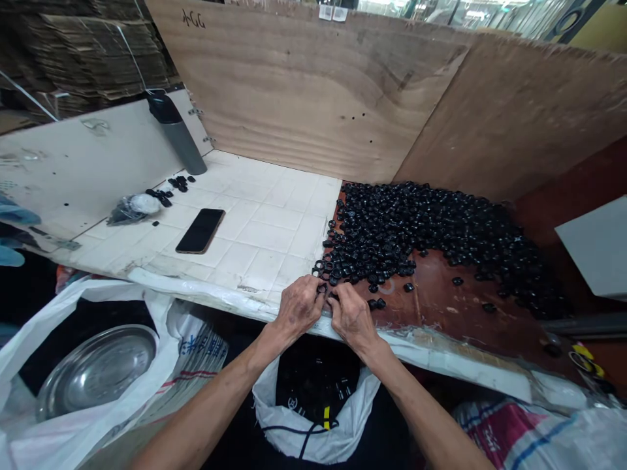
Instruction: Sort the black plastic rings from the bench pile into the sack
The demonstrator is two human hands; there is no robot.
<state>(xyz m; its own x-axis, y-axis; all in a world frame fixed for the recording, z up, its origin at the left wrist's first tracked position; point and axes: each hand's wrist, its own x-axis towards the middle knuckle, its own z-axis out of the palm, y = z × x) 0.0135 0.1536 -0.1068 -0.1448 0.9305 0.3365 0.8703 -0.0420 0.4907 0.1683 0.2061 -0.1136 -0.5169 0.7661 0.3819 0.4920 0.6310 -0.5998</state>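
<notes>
Nearest, below the table edge and on the person's side of the heap of small black parts (431, 222), a white bag (318, 447) gapes open; its dark contents are hard to make out. To the left of the heap, also below the edge, a white woven sack (196, 346) holds a shiny metal bowl (105, 365), partly covered by the sack's folds. Both forearms run off the bottom of the view. At the heap's near left corner, the left hand (300, 305) pinches a black ring (322, 288) between thumb and forefinger, its other fingers curled in behind, their tips hidden. The right hand (353, 316) meets it just beside the heap, thumb and forefinger nearly closed at a dark bit; whether they grip a separate part or only touch one cannot be told. The heap itself spreads over the brown board, its pieces too small and crowded to separate. Left of the heap, on white tiles, lies a smartphone (200, 230), screen dark; farther left sits a clear plastic bag (122, 210), contents unclear. Beyond, to the heap's far left, a grey bottle (182, 140) leans slightly. Behind the heap stands a plywood panel (304, 85), its top edge partly cut off by the view.
</notes>
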